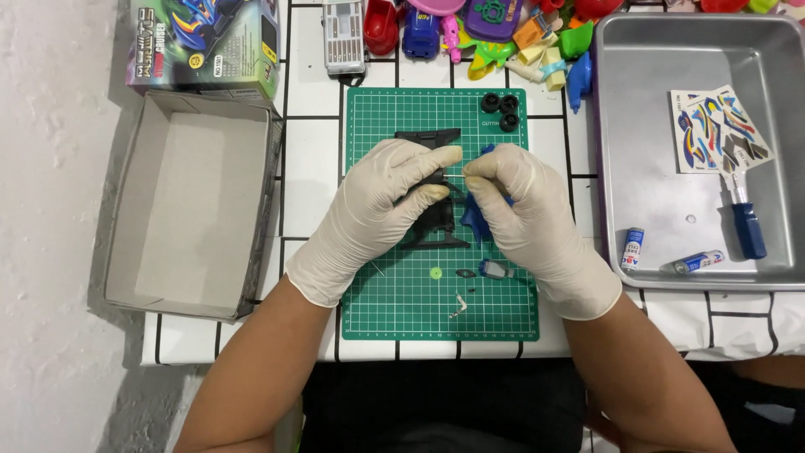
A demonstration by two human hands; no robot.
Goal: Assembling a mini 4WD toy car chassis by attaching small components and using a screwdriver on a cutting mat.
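Here, at the top left, a printed cardboard box lid [204, 42] in green and purple with a racing-car picture lies partly cut off by the frame, and just below it sits the open, plain grey cardboard box tray [194, 205], overhanging the edge of the white grid-lined table [310, 168]. On the right, a grey metal baking tray [654, 184] holds a sticker sheet [719, 127] printed in blue, yellow and red shapes, a blue-handled screwdriver [745, 220] and two small blue-and-white batteries [667, 256] near its front wall. Between them lies a green cutting mat [402, 285] with a white grid. Over it, the gloved left hand [381, 210] closes its fingers on a black plastic chassis part [432, 214], and the gloved right hand [520, 210] pinches a blue plastic piece [476, 214]; both hands meet at the fingertips, and they hide most of both parts. Three small black tyres [501, 109] sit at the mat's top right corner. A tiny green gear [435, 273] and a few other small bits lie near the mat's front, too small to identify. A heap of colourful plastic toys [495, 29] along the top edge is cut off.
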